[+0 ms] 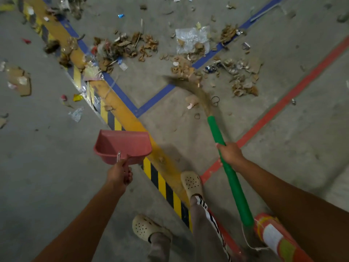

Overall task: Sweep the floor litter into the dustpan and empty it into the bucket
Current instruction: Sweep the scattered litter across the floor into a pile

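My left hand grips the handle of a pink dustpan, held above the floor with its pan empty. My right hand grips the green handle of a broom. The broom's brown bristles are blurred and lie against a heap of dry leaves and paper scraps. More litter is spread across the concrete ahead, with a clear plastic wrapper among it. No bucket is in view.
A yellow strip with black hazard stripes runs diagonally across the floor, beside blue and red floor lines. Cardboard pieces lie at left. My feet in beige clogs stand near the strip. An orange patterned object is at lower right.
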Demonstrator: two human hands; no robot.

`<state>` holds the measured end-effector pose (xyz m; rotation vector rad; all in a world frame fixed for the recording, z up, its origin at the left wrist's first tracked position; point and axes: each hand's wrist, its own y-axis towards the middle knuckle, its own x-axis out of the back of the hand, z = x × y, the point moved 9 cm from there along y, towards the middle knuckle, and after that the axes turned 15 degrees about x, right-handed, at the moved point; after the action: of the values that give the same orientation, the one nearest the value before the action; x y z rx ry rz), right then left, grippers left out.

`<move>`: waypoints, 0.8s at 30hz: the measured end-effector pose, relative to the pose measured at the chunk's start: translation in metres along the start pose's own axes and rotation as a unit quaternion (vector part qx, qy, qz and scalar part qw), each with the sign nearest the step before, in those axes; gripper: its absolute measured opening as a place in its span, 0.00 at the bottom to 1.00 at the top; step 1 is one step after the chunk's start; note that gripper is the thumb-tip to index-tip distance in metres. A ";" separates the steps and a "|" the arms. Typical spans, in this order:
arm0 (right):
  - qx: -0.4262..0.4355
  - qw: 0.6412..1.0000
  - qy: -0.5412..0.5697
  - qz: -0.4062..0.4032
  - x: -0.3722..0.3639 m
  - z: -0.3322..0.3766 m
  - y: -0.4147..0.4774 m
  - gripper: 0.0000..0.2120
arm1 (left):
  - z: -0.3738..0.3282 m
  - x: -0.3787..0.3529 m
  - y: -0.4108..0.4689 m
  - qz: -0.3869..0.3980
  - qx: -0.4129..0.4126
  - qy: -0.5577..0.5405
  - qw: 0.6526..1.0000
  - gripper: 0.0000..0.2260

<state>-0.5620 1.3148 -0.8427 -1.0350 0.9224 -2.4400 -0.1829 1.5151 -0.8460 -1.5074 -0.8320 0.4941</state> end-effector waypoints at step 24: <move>0.233 0.939 -0.154 0.201 -0.265 0.278 -0.044 0.12 | -0.115 0.203 0.069 -0.008 0.007 -0.089 0.996 0.12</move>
<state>-0.1804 1.3646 -0.8038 -0.9077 0.3747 -1.9447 0.0470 1.5925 -0.8641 -1.4583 -0.9755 0.6283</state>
